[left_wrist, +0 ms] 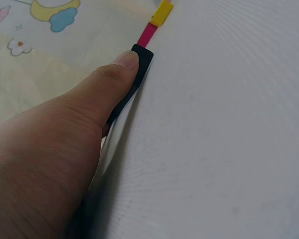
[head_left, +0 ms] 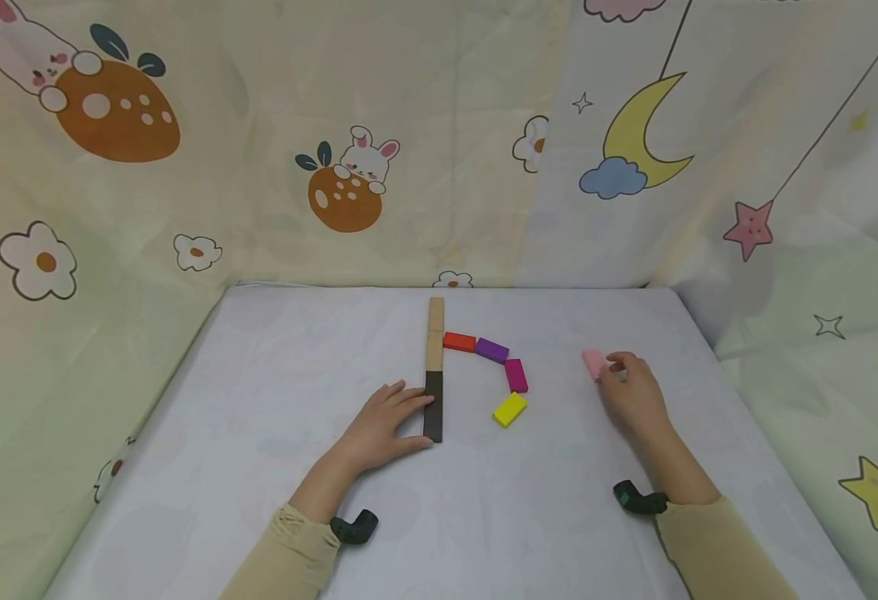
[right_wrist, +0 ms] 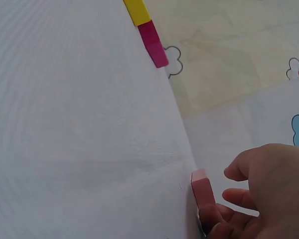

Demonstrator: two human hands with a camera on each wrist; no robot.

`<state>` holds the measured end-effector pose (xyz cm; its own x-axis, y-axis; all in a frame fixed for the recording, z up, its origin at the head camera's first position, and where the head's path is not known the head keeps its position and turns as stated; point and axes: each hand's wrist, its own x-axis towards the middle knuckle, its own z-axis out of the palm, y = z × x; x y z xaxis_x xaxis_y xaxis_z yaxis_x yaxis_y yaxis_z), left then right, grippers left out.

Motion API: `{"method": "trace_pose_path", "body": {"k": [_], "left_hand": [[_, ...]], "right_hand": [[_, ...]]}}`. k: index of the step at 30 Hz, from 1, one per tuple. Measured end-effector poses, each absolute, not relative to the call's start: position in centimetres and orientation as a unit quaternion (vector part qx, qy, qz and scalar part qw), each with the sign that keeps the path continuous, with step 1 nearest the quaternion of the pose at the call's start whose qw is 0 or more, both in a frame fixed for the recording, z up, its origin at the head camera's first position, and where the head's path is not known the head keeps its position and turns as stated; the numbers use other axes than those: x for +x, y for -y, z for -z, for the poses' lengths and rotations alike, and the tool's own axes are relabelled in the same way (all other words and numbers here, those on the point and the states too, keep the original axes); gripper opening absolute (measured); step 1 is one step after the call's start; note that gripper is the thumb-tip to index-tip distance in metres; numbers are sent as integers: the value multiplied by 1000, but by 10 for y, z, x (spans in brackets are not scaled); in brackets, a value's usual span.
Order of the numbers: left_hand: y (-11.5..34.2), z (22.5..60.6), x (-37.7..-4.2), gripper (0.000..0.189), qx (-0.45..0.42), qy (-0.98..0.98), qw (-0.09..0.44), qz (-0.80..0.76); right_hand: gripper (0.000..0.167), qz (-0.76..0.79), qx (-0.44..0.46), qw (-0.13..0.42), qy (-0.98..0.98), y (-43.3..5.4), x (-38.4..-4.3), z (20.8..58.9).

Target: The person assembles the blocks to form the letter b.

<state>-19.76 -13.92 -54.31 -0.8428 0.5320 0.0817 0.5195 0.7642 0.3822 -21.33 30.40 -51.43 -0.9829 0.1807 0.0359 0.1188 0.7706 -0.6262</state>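
My left hand (head_left: 383, 429) lies with extended fingers and thumb against the left side of a black block (head_left: 434, 421); its thumb rests on that block in the left wrist view. The black block lines up with tan blocks (head_left: 436, 333) in an upright row. At the right, my right hand (head_left: 634, 392) holds a pink block (head_left: 592, 363) by its near end, fingers curled in the right wrist view. A curved chain bends off the tan row: a red block (head_left: 459, 342), a purple block (head_left: 492, 350), a magenta block (head_left: 516, 376) and a yellow block (head_left: 510, 410).
A white-covered table (head_left: 207, 492) lies under the blocks. Patterned cloth (head_left: 439, 75) hangs behind it and along both sides. Each wrist wears a dark device, one on the left wrist (head_left: 355, 528) and one on the right wrist (head_left: 640, 498).
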Motion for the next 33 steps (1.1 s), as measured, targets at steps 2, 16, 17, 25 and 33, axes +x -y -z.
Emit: {"method": "trace_pose_path", "body": {"k": [2, 16, 17, 25, 33], "left_hand": [[139, 543, -198, 71, 280, -939, 16, -198], [139, 545, -197, 72, 274, -941, 17, -196], [139, 545, -197, 72, 273, -942, 17, -196], [139, 545, -198, 72, 274, -942, 17, -191], [139, 545, -198, 72, 272, -943, 19, -191]], "right_hand": [[50, -327, -72, 43, 941, -303, -214, 515], [42, -318, -37, 51, 946, -297, -212, 514], [42, -317, -33, 51, 946, -297, -212, 514], [49, -305, -12, 63, 950, -301, -216, 515], [73, -302, -5, -2, 953, -302, -225, 513]]}}
